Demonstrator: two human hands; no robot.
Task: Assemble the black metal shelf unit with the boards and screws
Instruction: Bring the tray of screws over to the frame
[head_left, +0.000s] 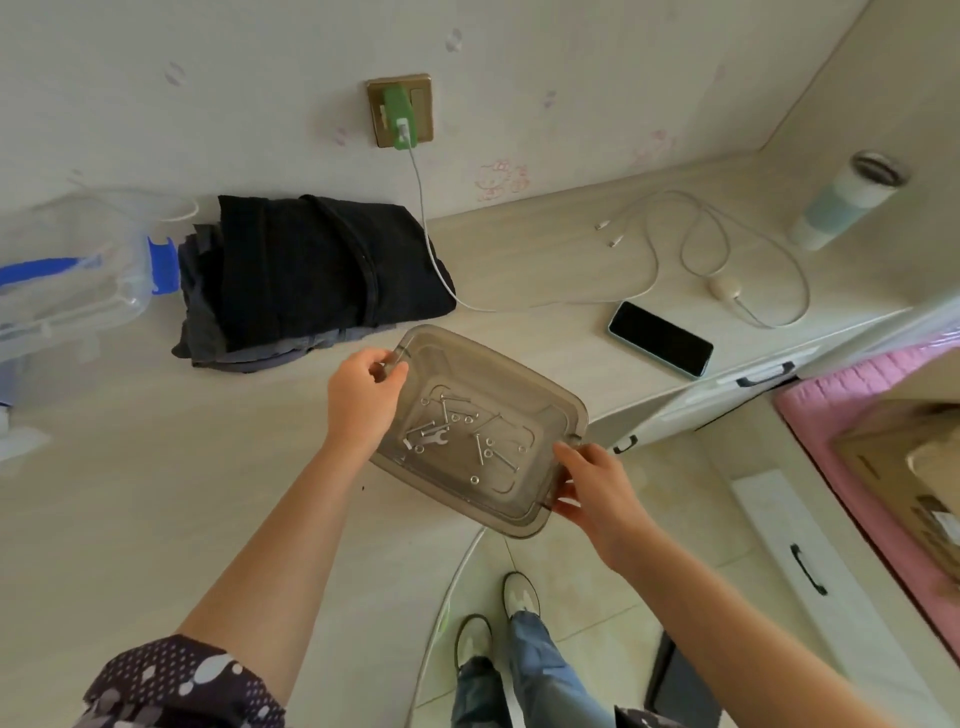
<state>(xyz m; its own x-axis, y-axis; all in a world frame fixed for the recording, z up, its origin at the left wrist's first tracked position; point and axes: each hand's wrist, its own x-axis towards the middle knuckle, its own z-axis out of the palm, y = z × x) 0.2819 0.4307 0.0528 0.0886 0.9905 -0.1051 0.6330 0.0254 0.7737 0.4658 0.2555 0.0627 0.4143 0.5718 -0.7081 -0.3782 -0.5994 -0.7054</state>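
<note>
**Hardware tray, carried level**

Lower centre: left hand (363, 397) and right hand (597, 491), both hands curled on opposite rims of the smoky translucent plastic tray (563, 402). Contents: loose silver screws, washers (474, 479), small flat spanner (434, 440). Judgement: keep level, set on pale wood-grain table (156, 467) gently. Farther: black phone (660, 338). Shelf frame, boards: not in view.

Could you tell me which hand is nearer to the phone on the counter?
Right. The right hand grips the tray's near corner below the phone; the left hand holds the far-left corner, farther away.
</note>
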